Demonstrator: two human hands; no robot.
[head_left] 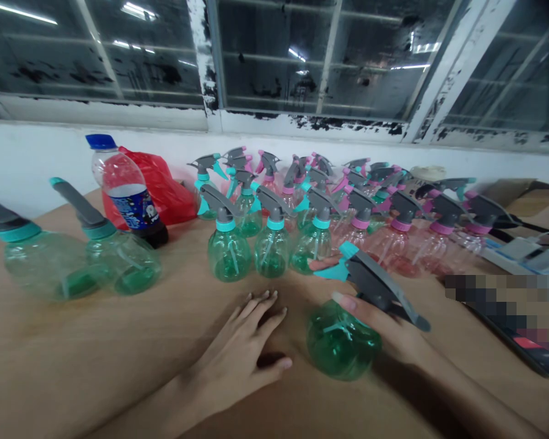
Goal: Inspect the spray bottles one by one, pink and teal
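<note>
My right hand (370, 314) is wrapped round the neck of a green spray bottle (341, 341) with a grey and turquoise trigger head. The bottle tilts slightly and its nozzle points left; I cannot tell whether its base touches the table. My left hand (242, 347) rests on the table beside it, fingers spread, holding nothing. Just beyond my hands stands a row of spray bottles, green ones (272, 253) on the left and pink ones (388, 244) on the right. More of them crowd behind, partly hidden.
Two green spray bottles (137, 268) stand at the left, near a soda bottle (135, 198) with dark liquid and a red plastic bag (165, 189). A power strip (531, 253) and a partly blurred phone (526, 341) lie at the right. Windows (320, 61) line the back wall.
</note>
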